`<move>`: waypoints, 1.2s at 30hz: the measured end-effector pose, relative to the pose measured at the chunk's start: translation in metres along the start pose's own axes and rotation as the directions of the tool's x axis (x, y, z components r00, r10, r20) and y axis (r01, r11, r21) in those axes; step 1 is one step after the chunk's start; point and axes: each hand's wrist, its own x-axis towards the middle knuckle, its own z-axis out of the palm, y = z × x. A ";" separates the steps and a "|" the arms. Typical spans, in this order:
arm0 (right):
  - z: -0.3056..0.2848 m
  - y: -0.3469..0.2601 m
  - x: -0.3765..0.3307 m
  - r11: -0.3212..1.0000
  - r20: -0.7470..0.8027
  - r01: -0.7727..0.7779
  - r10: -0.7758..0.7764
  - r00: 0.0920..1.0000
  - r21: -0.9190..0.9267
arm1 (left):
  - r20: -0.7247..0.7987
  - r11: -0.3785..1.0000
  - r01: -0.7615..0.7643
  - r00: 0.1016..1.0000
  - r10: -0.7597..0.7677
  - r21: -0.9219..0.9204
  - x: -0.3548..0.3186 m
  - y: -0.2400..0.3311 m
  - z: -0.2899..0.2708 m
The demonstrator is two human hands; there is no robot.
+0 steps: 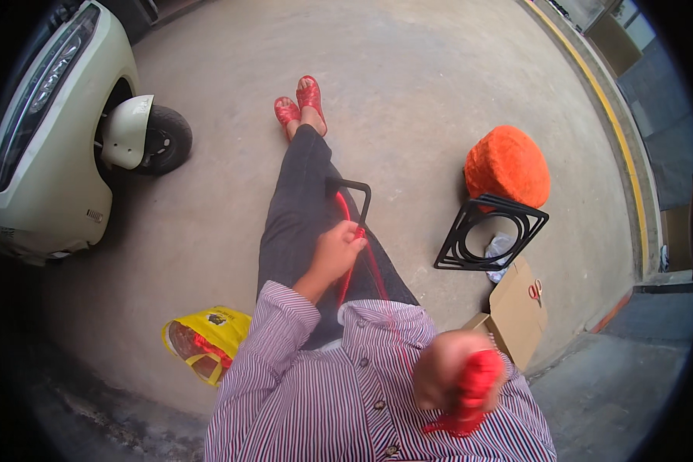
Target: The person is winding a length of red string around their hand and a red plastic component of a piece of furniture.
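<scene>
My left hand (335, 250) is closed above my lap, pinching the side of a black frame (353, 184) where red cord lies on it. Part of the frame is hidden behind that hand. From there, thin red strands (376, 275) run taut down and right, toward my right hand (441, 368). That hand is raised near my chest and smeared by motion; it grips a bundle of red cord (477, 385). A red length (345, 286) also hangs below my left hand, over my dark trousers.
At right, several black frames (448, 248) with round openings lean by an orange plush stool (507, 168). Close by are a cardboard box (516, 312), red-handled scissors (535, 291) and crumpled plastic (499, 250). A yellow bag (225, 327) holds red material at left. A pale vehicle (61, 154) stands beyond.
</scene>
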 end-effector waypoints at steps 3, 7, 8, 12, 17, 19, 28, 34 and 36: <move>-0.013 -0.014 0.026 0.913 0.399 0.115 -0.281 0.873 0.391 | -0.005 0.998 -0.017 1.000 0.017 0.064 0.006 -0.008 0.002; -0.028 -0.048 0.022 0.916 0.243 0.393 -0.364 0.899 -0.082 | -0.216 0.942 -0.261 0.927 0.306 0.214 0.008 0.024 -0.003; -0.053 -0.063 0.024 0.864 0.384 0.366 -0.226 0.895 -0.345 | -0.212 0.941 -0.262 0.928 0.307 0.214 0.007 0.034 -0.008; -0.113 -0.045 0.016 0.005 -0.384 -0.390 -0.176 0.906 -0.921 | -0.008 0.663 0.155 0.972 -0.236 -0.732 0.026 0.032 -0.029; -0.225 0.042 0.024 -0.293 -0.494 -0.528 -0.185 0.849 -0.797 | -0.119 0.941 0.176 0.969 -0.218 -0.291 0.054 0.010 -0.014; -0.231 0.060 0.036 -0.229 -0.496 -0.528 -0.185 0.849 -0.818 | -0.261 0.973 -0.135 0.948 0.181 0.187 0.060 -0.008 -0.006; -0.178 0.051 0.034 -0.043 -0.285 -0.340 -0.451 0.846 -0.940 | -0.290 0.972 -0.171 0.950 0.119 -0.160 0.024 0.057 -0.002; -0.141 0.006 -0.007 0.925 -0.684 0.131 -0.354 0.638 -0.356 | 0.009 0.836 0.221 0.968 -0.250 -0.502 0.028 0.061 -0.017; -0.138 -0.011 -0.030 0.928 -0.481 0.228 -0.350 0.804 -0.294 | -0.029 0.901 0.196 0.974 -0.224 -0.386 0.031 0.043 -0.014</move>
